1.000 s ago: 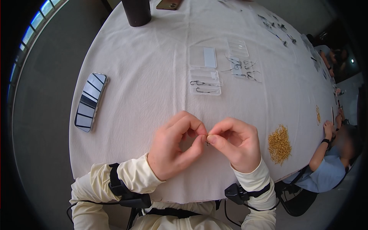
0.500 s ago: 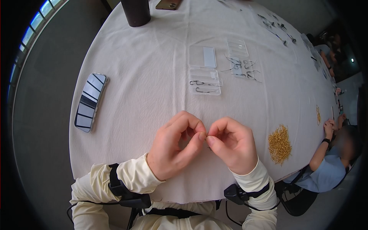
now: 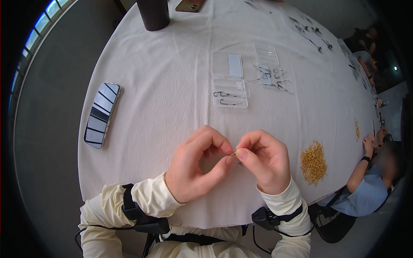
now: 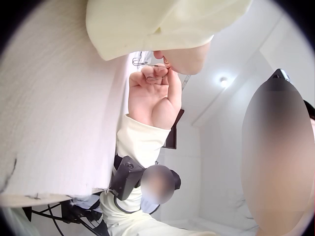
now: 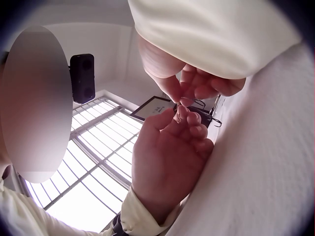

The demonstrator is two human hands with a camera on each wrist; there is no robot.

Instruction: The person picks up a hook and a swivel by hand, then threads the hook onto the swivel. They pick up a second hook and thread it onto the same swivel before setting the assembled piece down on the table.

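Note:
In the head view my left hand point(image 3: 200, 165) and right hand point(image 3: 266, 161) meet fingertip to fingertip over the near part of the table. Between the left thumb and index finger lies a thin gold-coloured piece point(image 3: 232, 154), its far end at the right fingertips. My right thumb and index finger pinch a small dark fishing hook point(image 4: 138, 62); its curved points stick out past the fingers in the left wrist view. From the right wrist the gold piece point(image 5: 178, 116) shows at the left fingertips, partly hidden by them.
Right of my hands lies a pile of small gold-coloured pieces point(image 3: 314, 163). Ahead are a clear hook box point(image 3: 230, 92) and another box point(image 3: 271, 77) with several dark hooks. A phone point(image 3: 102, 115) lies left, a dark cup point(image 3: 153, 15) farther back. Another person point(image 3: 365, 185) sits right.
The left thumb and index finger have parted slightly, and the gold piece now shows between them. The right hand has turned a little, with more of the dark hook visible below its thumb.

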